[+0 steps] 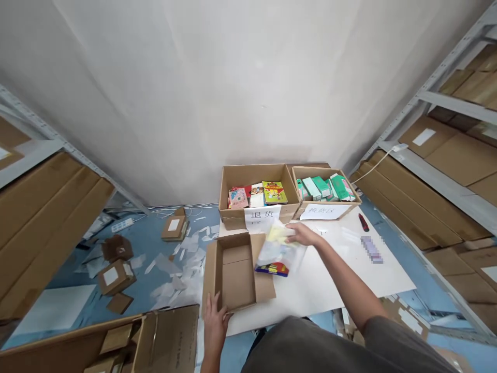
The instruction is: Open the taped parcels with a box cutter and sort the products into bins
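Observation:
An open, empty cardboard box point(236, 277) lies on the white table with its side flaps folded out. My left hand point(216, 317) grips its near left corner, fingers over the edge. Above the right flap, my right hand point(303, 234) is closed on the top of a book in a translucent plastic bag point(280, 247). The book's lower edge shows blue, red and yellow; the bag blurs the rest. Behind stands a larger box point(285, 212) of colourful books point(275, 192), with a paper label in Chinese. Beside it, another labelled box point(337, 213) holds green and white small cartons point(320, 186).
A dark red box cutter point(364, 223) and a pixelated purple item lie on the table point(330, 280). Paper scraps point(182, 274) and small cartons point(114, 276) litter the blue floor at left. A large carton point(169, 336) stands front left. Shelves of boxes point(458, 150) flank both sides.

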The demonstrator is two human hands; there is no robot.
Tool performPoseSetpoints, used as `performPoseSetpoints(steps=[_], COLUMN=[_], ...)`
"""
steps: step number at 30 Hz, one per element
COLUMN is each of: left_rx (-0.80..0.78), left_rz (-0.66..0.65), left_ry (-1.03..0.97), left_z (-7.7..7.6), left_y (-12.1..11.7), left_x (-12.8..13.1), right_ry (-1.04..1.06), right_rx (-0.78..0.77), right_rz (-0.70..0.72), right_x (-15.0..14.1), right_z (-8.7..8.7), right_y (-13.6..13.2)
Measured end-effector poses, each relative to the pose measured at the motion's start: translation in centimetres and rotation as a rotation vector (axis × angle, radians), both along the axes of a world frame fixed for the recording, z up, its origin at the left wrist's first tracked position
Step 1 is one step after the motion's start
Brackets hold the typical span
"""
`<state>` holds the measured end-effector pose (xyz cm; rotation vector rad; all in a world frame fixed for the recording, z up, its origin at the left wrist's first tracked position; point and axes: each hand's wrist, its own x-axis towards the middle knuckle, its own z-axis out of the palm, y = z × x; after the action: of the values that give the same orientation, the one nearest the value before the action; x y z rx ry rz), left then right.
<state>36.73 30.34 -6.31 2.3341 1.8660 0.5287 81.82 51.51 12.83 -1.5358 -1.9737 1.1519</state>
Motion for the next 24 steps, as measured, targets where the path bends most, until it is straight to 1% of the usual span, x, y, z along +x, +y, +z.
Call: performPoseSetpoints(steps=[1,2,3,5,6,8,11,12,14,16,17,18,19,20,22,24], left_rx=[-0.003,-0.009,-0.018,-0.049,-0.067,-0.1,-0.117,-0.106,-0.04,0.056,0.093,0.094,0.066,-0.023,-0.23,-0.394], left_rz=[-0.015,-0.03,-0.042,-0.065,-0.063,-0.021,0.119,0.173,0.285,0.374,0.393,0.353,0.283,0.16,-0.06,-0.196], left_ry=[0.004,0.009,0.016,0.036,0.049,0.08,0.113,0.112,0.088,0.036,0.0,-0.042,-0.096,-0.147,-0.226,-0.249], left_z=[0.0,0.2,0.4,1.2,1.8,3.3,5.9,6.7,8.1,8.8,8.8,8.7,8.3,7.8,6.2,4.0], left_y=[0.2,0.5,0.7,1.1,1.2,0.8,-1.1,-2.0,-4.1,-5.7,-6.1,-6.0,-5.5,-4.6,-1.4,2.6], left_x=[-0.8,-1.5,-2.2,-3.0,-3.1,-2.7,-1.1,-0.2,2.1,5.8,8.2,11.1,14.3,17.9,25.4,32.5], right_ry=[0.017,0.031,0.036,0.007,-0.036,-0.195,-0.416,-0.453,-0.501,-0.554,-0.571,-0.573,-0.561,-0.541,-0.484,-0.422], right_rx=[-0.058,-0.12,-0.184,-0.3,-0.343,-0.363,-0.302,-0.28,-0.229,-0.143,-0.104,-0.081,-0.077,-0.084,-0.109,-0.12], right_rz=[-0.006,-0.013,-0.007,0.037,0.071,0.084,-0.015,-0.058,-0.134,-0.228,-0.283,-0.341,-0.4,-0.459,-0.545,-0.567], right_x=[2.6,4.7,6.4,8.3,8.6,8.1,6.6,6.3,6.4,7.2,7.8,8.5,9.2,9.9,11.2,12.2], right_z=[0.0,-0.4,-1.2,-3.8,-5.5,-9.5,-15.3,-16.8,-19.1,-20.6,-21.2,-21.6,-21.9,-22.2,-22.8,-23.3], right_y=[-0.3,-0.5,-0.7,-0.8,-0.9,-1.1,-2.3,-3.0,-4.6,-6.5,-7.5,-8.6,-9.8,-11.0,-13.5,-16.0])
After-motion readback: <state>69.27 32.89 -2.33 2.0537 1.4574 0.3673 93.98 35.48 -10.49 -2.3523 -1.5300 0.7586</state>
